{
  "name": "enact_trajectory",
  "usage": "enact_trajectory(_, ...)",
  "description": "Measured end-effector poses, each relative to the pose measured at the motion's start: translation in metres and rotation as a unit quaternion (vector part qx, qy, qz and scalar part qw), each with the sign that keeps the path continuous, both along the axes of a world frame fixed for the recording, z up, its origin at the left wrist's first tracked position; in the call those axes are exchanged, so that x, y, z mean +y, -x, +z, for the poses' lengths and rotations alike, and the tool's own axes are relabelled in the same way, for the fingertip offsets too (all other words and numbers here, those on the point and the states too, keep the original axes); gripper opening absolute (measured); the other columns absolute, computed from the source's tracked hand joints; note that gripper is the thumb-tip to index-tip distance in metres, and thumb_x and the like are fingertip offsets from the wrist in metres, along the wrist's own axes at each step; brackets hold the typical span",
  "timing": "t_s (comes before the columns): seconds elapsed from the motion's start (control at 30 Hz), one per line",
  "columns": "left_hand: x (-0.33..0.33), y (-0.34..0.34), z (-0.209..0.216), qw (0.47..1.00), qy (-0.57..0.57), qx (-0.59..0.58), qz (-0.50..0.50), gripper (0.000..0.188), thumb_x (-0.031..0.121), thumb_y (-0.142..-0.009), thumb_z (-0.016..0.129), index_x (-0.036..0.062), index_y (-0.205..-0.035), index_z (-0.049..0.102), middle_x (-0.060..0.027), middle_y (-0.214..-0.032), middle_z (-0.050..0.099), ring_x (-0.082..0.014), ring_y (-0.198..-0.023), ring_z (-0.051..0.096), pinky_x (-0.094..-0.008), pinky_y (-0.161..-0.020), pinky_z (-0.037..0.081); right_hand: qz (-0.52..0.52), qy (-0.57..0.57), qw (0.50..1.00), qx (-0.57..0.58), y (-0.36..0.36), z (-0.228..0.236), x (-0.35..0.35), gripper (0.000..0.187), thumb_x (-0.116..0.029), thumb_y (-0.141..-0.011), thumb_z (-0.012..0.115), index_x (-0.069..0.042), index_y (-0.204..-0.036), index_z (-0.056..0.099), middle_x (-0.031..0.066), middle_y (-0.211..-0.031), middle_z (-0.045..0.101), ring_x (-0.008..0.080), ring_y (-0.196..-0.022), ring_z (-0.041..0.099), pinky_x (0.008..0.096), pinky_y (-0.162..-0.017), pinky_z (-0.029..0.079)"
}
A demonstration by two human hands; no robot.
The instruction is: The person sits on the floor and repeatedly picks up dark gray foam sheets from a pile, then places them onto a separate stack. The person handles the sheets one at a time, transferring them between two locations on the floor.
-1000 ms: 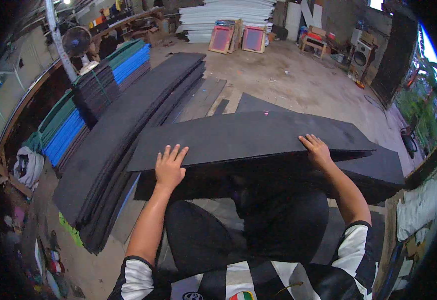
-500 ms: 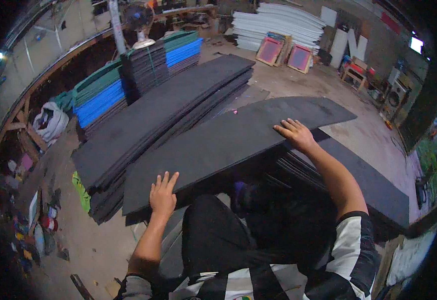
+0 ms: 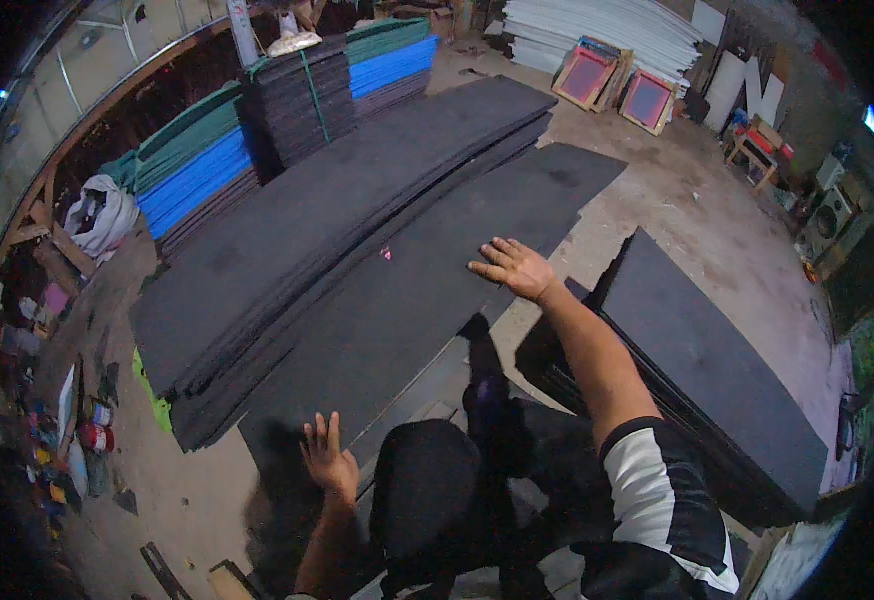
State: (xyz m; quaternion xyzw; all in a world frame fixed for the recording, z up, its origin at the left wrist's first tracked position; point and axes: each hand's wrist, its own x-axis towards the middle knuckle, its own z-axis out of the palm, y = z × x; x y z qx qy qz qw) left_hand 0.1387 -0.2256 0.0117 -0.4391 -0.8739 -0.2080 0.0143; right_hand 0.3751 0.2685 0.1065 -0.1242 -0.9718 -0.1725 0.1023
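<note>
A long dark grey sheet [image 3: 397,300] lies low in front of me, with a small pink spot [image 3: 386,254] on it. Above its near left edge is my left hand [image 3: 329,460], fingers spread and holding nothing. My right hand [image 3: 514,268] is at the sheet's near edge, farther right, palm down with the fingers apart. Whether either palm touches the sheet, I cannot tell. Beyond the sheet a tall stack of similar dark sheets [image 3: 347,200] runs alongside. Another stack [image 3: 707,350] stands to the right of my right forearm.
Bundled green, blue and dark sheets [image 3: 197,165] stand at the back left beside a whitish sack [image 3: 102,222]. Pink-faced frames [image 3: 587,75] lean before a white sheet pile [image 3: 607,30]. Assorted clutter [image 3: 67,450] covers the left floor. A small wooden stand [image 3: 754,155] is at the far right.
The sheet under my hands has gone from raised over my lap and the right stack to lying lower and farther left. My hands followed it, and the right stack is uncovered.
</note>
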Motion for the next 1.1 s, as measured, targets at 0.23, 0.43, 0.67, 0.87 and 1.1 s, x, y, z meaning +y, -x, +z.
enact_trajectory(0.23, 0.061, -0.005, -0.094, 0.997, 0.056, -0.047, 0.019, 0.083, 0.008, -0.079, 0.077, 0.0273, -0.154, 0.048, -0.0051, -0.163, 0.039, -0.0405, -0.15, 0.034, -0.0677, -0.121, 0.022, -0.273, 0.138, 0.952, -0.01, 0.036, -0.139, 0.008, 0.058, -0.019, -0.103, 0.046, -0.034, -0.159, 0.036, 0.0256, -0.163, 0.033, 0.0487, -0.15, 0.032, 0.06, -0.116, 0.037)
enact_trajectory(0.43, 0.07, -0.008, -0.119, 0.992, 0.123, 0.008, 0.005, 0.087, 0.014, -0.079, 0.078, 0.0315, -0.157, 0.042, -0.0089, -0.162, 0.039, -0.0414, -0.149, 0.034, -0.0634, -0.12, 0.027, -0.381, 0.214, 0.899, -0.03, 0.038, -0.197, -0.014, 0.071, -0.011, -0.101, 0.048, -0.041, -0.162, 0.028, 0.0256, -0.166, 0.027, 0.0468, -0.146, 0.039, 0.0548, -0.113, 0.042)
enact_trajectory(0.67, 0.109, 0.0, -0.106, 0.995, 0.102, -0.018, -0.005, 0.086, 0.015, -0.081, 0.078, 0.0306, -0.158, 0.042, -0.0107, -0.163, 0.039, -0.0425, -0.148, 0.036, -0.0599, -0.12, 0.028, -0.446, 0.294, 0.836, 0.13, 0.057, -0.205, -0.009, 0.07, -0.006, -0.101, 0.051, -0.035, -0.161, 0.032, 0.0274, -0.157, 0.038, 0.0453, -0.137, 0.05, 0.0495, -0.108, 0.048)
enact_trajectory(0.87, 0.133, 0.001, -0.102, 0.994, 0.107, 0.009, -0.024, 0.076, 0.022, -0.083, 0.081, 0.0289, -0.153, 0.051, -0.0131, -0.162, 0.041, -0.0446, -0.147, 0.037, -0.0588, -0.12, 0.028, -0.428, 0.386, 0.799, 0.171, 0.049, -0.248, -0.003, 0.075, -0.005, -0.093, 0.06, -0.021, -0.161, 0.033, 0.0257, -0.148, 0.048, 0.0441, -0.134, 0.049, 0.0481, -0.11, 0.045)
enact_trajectory(1.1, 0.135, 0.005, -0.122, 0.997, 0.019, -0.053, -0.043, 0.068, 0.032, -0.084, 0.082, 0.0264, -0.147, 0.058, -0.016, -0.163, 0.038, -0.0481, -0.147, 0.034, -0.061, -0.12, 0.027, -0.389, 0.242, 0.889, 0.008, 0.038, -0.249, -0.001, 0.084, -0.015, -0.092, 0.066, -0.027, -0.165, 0.024, 0.0167, -0.155, 0.045, 0.0412, -0.139, 0.047, 0.049, -0.109, 0.047)
